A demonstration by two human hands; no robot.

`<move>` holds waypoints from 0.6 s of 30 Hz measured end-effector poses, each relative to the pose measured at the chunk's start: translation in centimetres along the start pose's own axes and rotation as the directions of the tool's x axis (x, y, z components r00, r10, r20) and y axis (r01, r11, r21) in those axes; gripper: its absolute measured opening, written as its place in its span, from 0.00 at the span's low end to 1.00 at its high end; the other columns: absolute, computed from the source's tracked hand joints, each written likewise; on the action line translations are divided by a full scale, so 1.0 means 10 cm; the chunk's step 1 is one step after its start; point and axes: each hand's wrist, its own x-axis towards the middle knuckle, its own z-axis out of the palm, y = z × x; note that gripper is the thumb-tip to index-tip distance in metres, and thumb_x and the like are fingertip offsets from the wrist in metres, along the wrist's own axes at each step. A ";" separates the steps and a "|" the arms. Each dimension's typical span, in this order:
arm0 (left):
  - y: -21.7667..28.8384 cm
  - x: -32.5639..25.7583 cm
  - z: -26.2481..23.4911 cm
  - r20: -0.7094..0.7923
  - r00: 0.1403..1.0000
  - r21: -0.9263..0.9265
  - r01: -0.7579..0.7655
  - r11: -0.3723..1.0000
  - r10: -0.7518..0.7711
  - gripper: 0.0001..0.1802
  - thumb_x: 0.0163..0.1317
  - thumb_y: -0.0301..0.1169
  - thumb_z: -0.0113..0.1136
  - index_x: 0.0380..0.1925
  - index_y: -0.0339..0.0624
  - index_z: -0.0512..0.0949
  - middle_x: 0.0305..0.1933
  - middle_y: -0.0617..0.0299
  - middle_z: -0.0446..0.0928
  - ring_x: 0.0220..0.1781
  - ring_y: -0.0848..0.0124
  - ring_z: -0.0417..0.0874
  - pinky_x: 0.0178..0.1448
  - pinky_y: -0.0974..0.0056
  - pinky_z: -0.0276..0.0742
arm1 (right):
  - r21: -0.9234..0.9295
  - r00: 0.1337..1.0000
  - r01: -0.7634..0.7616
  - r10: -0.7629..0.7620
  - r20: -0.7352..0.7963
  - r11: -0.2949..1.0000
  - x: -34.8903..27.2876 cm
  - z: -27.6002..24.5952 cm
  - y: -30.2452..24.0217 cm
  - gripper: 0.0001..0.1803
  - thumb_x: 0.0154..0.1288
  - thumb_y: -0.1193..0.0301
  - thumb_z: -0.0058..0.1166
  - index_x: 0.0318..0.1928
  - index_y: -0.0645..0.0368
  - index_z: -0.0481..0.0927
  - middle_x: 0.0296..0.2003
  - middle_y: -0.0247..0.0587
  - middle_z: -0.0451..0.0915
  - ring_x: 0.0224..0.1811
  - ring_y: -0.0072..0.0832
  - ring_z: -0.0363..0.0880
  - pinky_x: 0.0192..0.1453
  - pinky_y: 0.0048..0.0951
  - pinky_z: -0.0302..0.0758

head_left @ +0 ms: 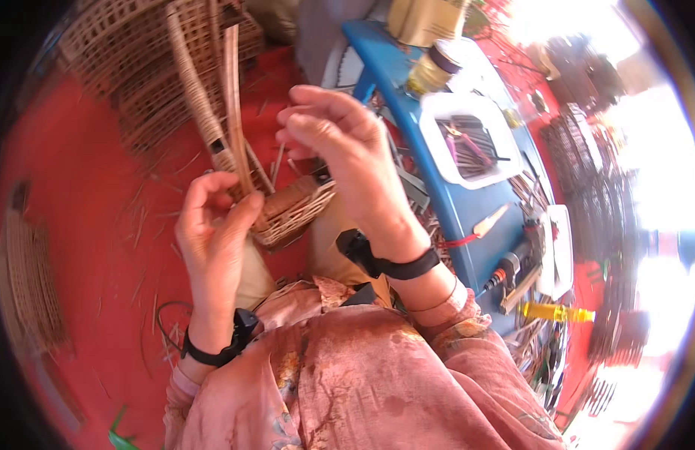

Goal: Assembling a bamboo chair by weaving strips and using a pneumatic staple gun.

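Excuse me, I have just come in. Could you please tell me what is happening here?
A person has their bare hands at a small woven basket. The left hand pinches a brown strip low down, close to the basket and beside a wrapped handle. The right hand is raised with loosely open fingers; I see nothing in it. To the right, a blue table bears a white tub of tools.

A blue table [452,225] stands on red floor [85,187].
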 end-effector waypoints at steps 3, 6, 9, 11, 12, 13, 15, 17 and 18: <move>0.08 0.08 0.08 -0.045 0.999 0.066 0.013 0.998 -0.010 0.20 0.56 0.22 0.72 0.49 0.41 0.79 0.36 0.72 0.67 0.37 0.83 0.70 0.39 0.78 0.72 | 0.011 1.000 -0.006 0.006 0.006 1.000 -0.07 -0.08 -0.06 0.20 0.70 0.72 0.57 0.59 0.66 0.75 0.47 0.43 0.84 0.45 0.25 0.84 0.49 0.25 0.80; 0.10 0.16 0.15 0.053 0.997 0.104 0.052 0.993 -0.057 0.23 0.56 0.22 0.71 0.53 0.41 0.77 0.36 0.72 0.67 0.37 0.83 0.70 0.40 0.77 0.70 | -0.077 0.999 0.032 -0.032 0.003 0.997 -0.08 -0.12 -0.11 0.19 0.70 0.72 0.57 0.59 0.66 0.75 0.47 0.42 0.83 0.47 0.24 0.82 0.51 0.26 0.79; 0.03 0.11 0.04 0.057 0.998 0.084 -0.021 0.996 0.016 0.27 0.55 0.24 0.73 0.55 0.41 0.75 0.38 0.70 0.69 0.38 0.81 0.71 0.41 0.75 0.72 | 0.010 0.995 0.103 -0.103 0.007 0.995 -0.12 -0.01 0.02 0.17 0.67 0.75 0.57 0.55 0.67 0.76 0.44 0.38 0.82 0.46 0.23 0.81 0.51 0.26 0.79; -0.04 0.13 0.04 0.010 0.990 0.101 -0.139 0.985 0.139 0.30 0.54 0.24 0.73 0.57 0.42 0.72 0.42 0.68 0.71 0.39 0.79 0.73 0.41 0.73 0.72 | -0.061 0.983 0.186 -0.186 0.001 0.981 -0.04 0.05 0.22 0.20 0.66 0.74 0.58 0.57 0.66 0.74 0.42 0.42 0.82 0.47 0.25 0.81 0.51 0.28 0.78; -0.07 0.14 0.01 -0.008 0.993 0.132 -0.116 0.984 0.118 0.31 0.53 0.24 0.73 0.58 0.42 0.71 0.43 0.67 0.71 0.40 0.78 0.73 0.41 0.72 0.73 | -0.187 0.975 0.220 -0.220 0.020 0.957 -0.03 0.11 0.20 0.20 0.65 0.73 0.58 0.56 0.66 0.74 0.40 0.46 0.82 0.45 0.31 0.83 0.50 0.32 0.79; -0.06 0.11 -0.04 -0.022 0.996 0.174 -0.082 0.981 0.087 0.33 0.53 0.24 0.72 0.59 0.42 0.69 0.44 0.66 0.71 0.41 0.77 0.73 0.41 0.71 0.73 | -0.302 0.970 0.240 -0.243 0.027 0.923 -0.06 0.19 0.18 0.21 0.64 0.71 0.58 0.55 0.66 0.74 0.38 0.51 0.82 0.43 0.37 0.85 0.48 0.35 0.80; -0.06 0.05 -0.06 -0.012 0.990 0.164 -0.135 0.977 0.139 0.32 0.53 0.22 0.71 0.59 0.41 0.69 0.45 0.65 0.72 0.41 0.77 0.73 0.43 0.71 0.73 | -0.639 0.986 0.165 -0.126 0.106 0.751 -0.05 0.33 0.08 0.22 0.62 0.69 0.60 0.54 0.66 0.74 0.36 0.55 0.83 0.40 0.43 0.85 0.43 0.39 0.80; -0.06 0.06 0.00 -0.005 0.985 0.168 -0.171 0.971 0.174 0.32 0.54 0.21 0.69 0.59 0.40 0.68 0.45 0.64 0.72 0.41 0.76 0.73 0.45 0.70 0.73 | -0.768 0.973 0.229 -0.113 0.202 0.599 -0.01 0.37 0.27 0.21 0.59 0.66 0.59 0.50 0.63 0.75 0.32 0.58 0.81 0.39 0.52 0.82 0.41 0.46 0.78; -0.05 0.05 0.02 -0.025 0.983 0.147 -0.176 0.973 0.181 0.32 0.54 0.20 0.68 0.59 0.40 0.67 0.46 0.63 0.72 0.42 0.76 0.73 0.47 0.69 0.72 | -0.764 0.973 0.229 -0.114 0.202 0.604 -0.01 0.40 0.29 0.19 0.57 0.66 0.59 0.47 0.63 0.76 0.33 0.57 0.81 0.39 0.52 0.82 0.41 0.48 0.78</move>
